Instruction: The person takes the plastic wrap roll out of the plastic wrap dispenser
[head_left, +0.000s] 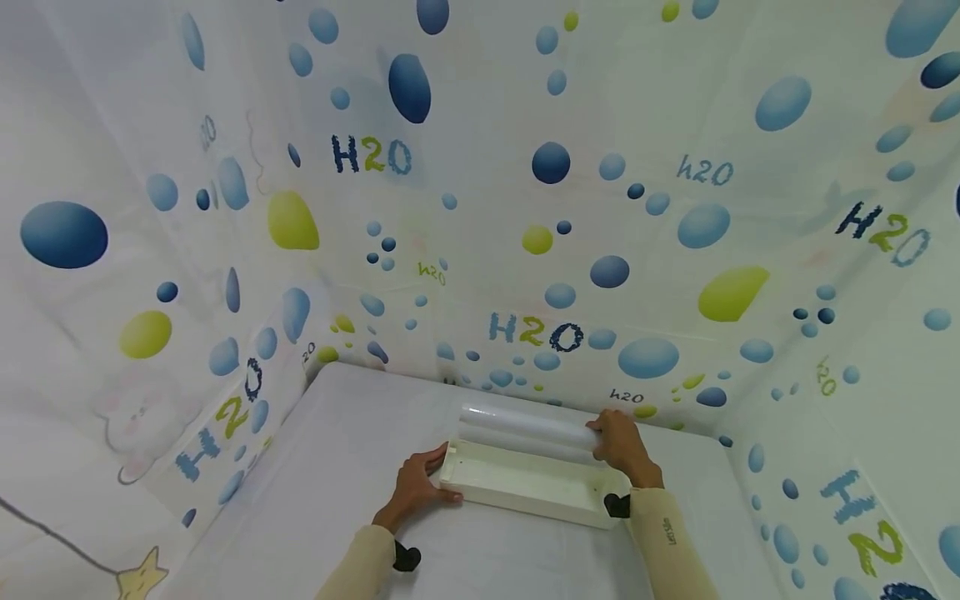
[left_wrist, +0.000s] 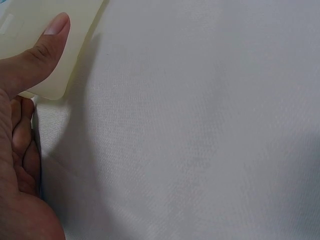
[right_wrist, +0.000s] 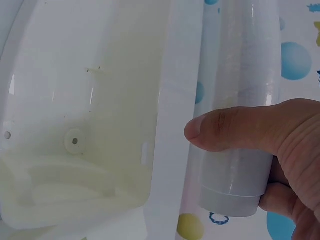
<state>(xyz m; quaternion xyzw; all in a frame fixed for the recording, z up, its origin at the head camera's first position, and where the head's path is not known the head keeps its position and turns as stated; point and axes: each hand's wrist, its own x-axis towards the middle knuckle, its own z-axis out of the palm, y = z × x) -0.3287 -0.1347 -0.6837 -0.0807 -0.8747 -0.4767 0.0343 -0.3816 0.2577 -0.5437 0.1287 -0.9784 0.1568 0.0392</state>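
A long, shallow cream plastic box [head_left: 525,483] lies open side up in the head view. My left hand [head_left: 416,487] grips its left end; in the left wrist view the thumb [left_wrist: 50,50] lies along the box's side wall [left_wrist: 82,35]. Behind the box and parallel to it is a shiny roll of plastic wrap [head_left: 510,422]. My right hand [head_left: 624,446] holds the roll's right end. The right wrist view has the thumb [right_wrist: 230,129] across the roll [right_wrist: 245,60] and fingers underneath. Inside the box [right_wrist: 120,100] small holes and a round boss show.
Beneath everything is a white cloth-covered surface [head_left: 360,433]. Walls of printed sheeting [head_left: 480,250] with blue and green bubbles rise at the back and sides, the back one close behind the roll. Dark wrist straps [head_left: 406,557] stick out from both sleeves.
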